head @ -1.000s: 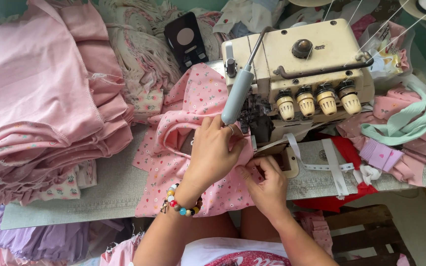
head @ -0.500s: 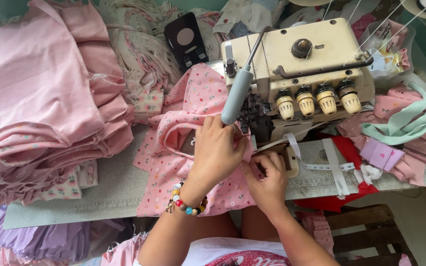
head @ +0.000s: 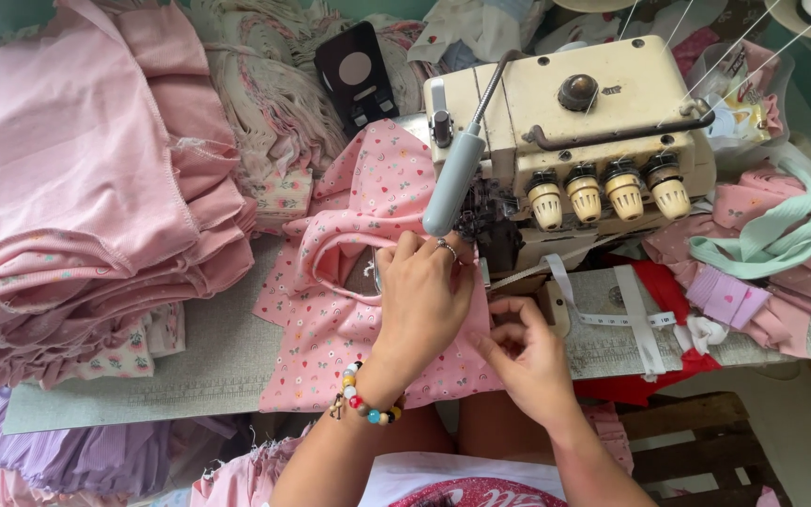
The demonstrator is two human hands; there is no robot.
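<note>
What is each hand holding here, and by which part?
Both hold the printed pink fabric at the machine. The left hand presses flat on its top near the needle; the right hand pinches its near edge.

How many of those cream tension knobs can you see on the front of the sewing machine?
4, in one row along the front of the cream sewing machine: far-left knob, next, third, far-right knob. None looks hidden, though the machine's other sides are out of view.
</note>
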